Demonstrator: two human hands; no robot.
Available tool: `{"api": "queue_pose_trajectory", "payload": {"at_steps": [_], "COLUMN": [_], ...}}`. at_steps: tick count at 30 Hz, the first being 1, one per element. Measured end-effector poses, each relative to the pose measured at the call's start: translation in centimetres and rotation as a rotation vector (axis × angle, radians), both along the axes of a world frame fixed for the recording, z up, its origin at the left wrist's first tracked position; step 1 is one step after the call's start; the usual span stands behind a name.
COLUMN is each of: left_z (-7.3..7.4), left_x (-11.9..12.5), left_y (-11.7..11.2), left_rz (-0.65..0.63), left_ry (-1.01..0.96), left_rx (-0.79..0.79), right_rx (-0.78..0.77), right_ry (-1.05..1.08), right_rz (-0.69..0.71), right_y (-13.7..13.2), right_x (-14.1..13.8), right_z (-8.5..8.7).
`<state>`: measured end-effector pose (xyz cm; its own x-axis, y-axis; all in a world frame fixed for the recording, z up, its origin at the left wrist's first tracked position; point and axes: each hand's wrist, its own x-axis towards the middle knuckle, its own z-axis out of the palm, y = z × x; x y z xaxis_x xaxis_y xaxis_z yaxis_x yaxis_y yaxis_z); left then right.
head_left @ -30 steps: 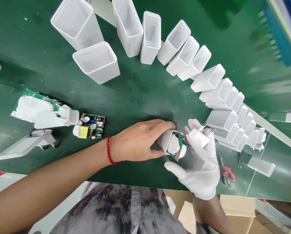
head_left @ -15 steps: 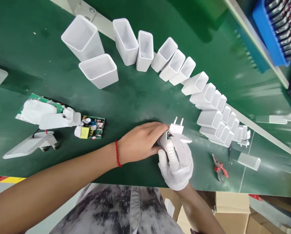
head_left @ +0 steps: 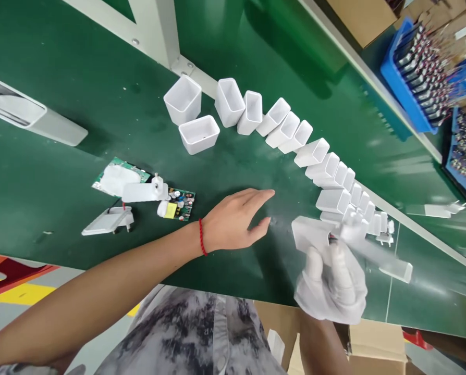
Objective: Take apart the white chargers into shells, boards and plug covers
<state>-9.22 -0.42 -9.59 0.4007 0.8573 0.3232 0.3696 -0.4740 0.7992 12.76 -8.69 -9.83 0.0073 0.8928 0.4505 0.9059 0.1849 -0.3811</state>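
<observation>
My left hand (head_left: 236,219), bare with a red cord bracelet (head_left: 202,237) at the wrist, is over the green table with thumb and fingers apart, holding nothing. In a white glove, my right hand (head_left: 332,289) grips a white power adapter housing (head_left: 311,233). From its open end hangs a white cover (head_left: 368,244), smeared by motion; a bit of red wire shows between them. To the left of my left hand lie a circuit board with a yellow transformer (head_left: 186,204), another green board (head_left: 119,178) under a white pad, and a white plug cover (head_left: 107,221).
Several open white housings (head_left: 230,102) stand in a curved row along the pale table rail (head_left: 381,200). A larger white case (head_left: 57,125) lies far left. A frame post (head_left: 155,31) rises at the back. Blue bins (head_left: 407,99) hold wired parts; cardboard boxes (head_left: 377,341) sit below the front edge.
My left hand has let go of the adapter housing and opened. My right hand has carried the housing to the right, away from it. The view has shifted left.
</observation>
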Motion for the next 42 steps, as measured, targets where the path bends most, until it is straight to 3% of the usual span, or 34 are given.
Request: {"api": "queue_pose_trajectory", "payload": {"at_steps": [6,9,12,19,25,32,38,42], "left_z": [-0.5,-0.6,-0.7,-0.7,-0.8,-0.9,-0.9,-1.1], "left_x": [0.3,0.4,0.4,0.4,0.4,0.7,0.8,0.7], "left_y": [-0.2,-0.3,-0.2,-0.2,-0.1,0.1,0.2,0.2], "left_rz": [0.001,0.007,0.026,0.041,0.023,-0.034,-0.054,-0.051], "left_ry": [0.043,0.038,0.023,0.045,0.051,0.079,0.090,0.094], "left_rx": [0.010,0.016,0.028,0.044,-0.001,0.022,0.026,0.023], "right_rx": [0.060,0.087,0.087,0.124,0.125,-0.061,-0.149,-0.077], "right_ry": [-0.141,-0.106,-0.087,-0.255,-0.049,-0.318,-0.547,-0.398], "right_rz": [0.026,0.080,0.009,0.006,0.047,0.135,0.082,0.120], "right_y": [-0.5,-0.3,-0.1,0.6,1.0,1.0,1.3,1.3], "right_x": [-0.1,0.1,-0.1,-1.8,-0.6,0.4,0.1,0.3], "right_z": [-2.7,-2.1,-1.8,-1.7,-0.2,0.3,1.8,1.3]}}
